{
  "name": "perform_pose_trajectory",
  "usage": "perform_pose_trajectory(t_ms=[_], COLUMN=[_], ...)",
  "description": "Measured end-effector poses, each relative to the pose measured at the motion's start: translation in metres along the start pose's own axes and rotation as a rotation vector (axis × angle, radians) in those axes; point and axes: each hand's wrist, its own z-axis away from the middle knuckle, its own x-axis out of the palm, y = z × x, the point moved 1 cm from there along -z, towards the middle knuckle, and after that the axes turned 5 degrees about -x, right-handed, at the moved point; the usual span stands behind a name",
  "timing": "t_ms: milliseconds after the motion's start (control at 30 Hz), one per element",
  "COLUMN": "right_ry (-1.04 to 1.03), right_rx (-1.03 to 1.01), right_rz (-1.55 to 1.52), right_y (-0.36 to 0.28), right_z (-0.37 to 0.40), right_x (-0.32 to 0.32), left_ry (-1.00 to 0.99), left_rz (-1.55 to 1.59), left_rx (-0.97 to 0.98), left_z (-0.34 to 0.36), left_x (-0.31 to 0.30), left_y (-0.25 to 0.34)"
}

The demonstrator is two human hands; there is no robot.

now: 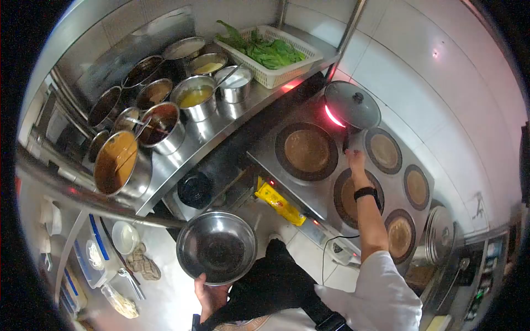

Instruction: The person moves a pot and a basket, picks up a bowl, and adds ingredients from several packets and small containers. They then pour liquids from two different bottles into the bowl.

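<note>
My left hand (211, 297) grips the near rim of a wide steel bowl (217, 248) and holds it in front of my body. The bowl looks bare inside. My right hand (356, 160) reaches forward over the cooktop (342, 146), its fingers closed around the end of a dark pan handle (346, 141). That handle belongs to a pan covered by a glass lid (352, 107) with a black knob, at the cooktop's back corner. A red glow shows along the pan's near edge. Round burner plates (306, 151) surround my right hand.
Steel pots of sauces (117, 160) crowd the shelf at left. A white basket (276, 76) of leafy greens stands behind them. A yellow packet (280, 204) hangs by the cooktop's front edge. A lidded steel pot (440, 234) stands at right; a black cable (331, 243) hangs below.
</note>
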Motion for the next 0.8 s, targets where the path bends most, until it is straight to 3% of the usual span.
perform_pose_trajectory(t_ms=[33,67,200,267,400,467,600,700,800], right_ry=[-0.16,-0.117,-0.295,-0.288,-0.455,-0.447,-0.315,-0.353,-0.376], right_rx=[0.27,0.383,0.459,0.756,0.713,0.404,0.575,0.447,0.38], right_rz=[-0.089,-0.249,-0.503,-0.944,-0.889,-0.502,-0.582,-0.513,-0.755], right_y=[0.01,0.016,0.038,-0.002,0.049,0.03,0.026,0.058,0.072], right_z=[-0.015,-0.022,-0.053,-0.057,-0.056,-0.064,-0.053,-0.047,-0.049], right_x=[0.012,0.022,0.055,0.04,0.068,0.051,0.047,0.055,0.056], left_ry=[0.013,0.044,0.069,0.1,0.143,0.127,0.086,0.07,0.04], left_rz=[0.003,0.029,0.02,0.02,0.01,-0.024,-0.085,-0.079,-0.099], left_rx=[0.004,0.024,0.068,0.069,0.033,0.043,0.003,-0.016,-0.037], left_z=[-0.007,-0.014,-0.035,-0.045,-0.062,-0.065,-0.076,-0.081,-0.087], left_x=[0.011,0.02,0.061,0.077,0.073,0.09,0.095,0.105,0.108], left_y=[-0.005,-0.008,-0.011,-0.008,-0.006,0.0,0.002,0.004,0.004])
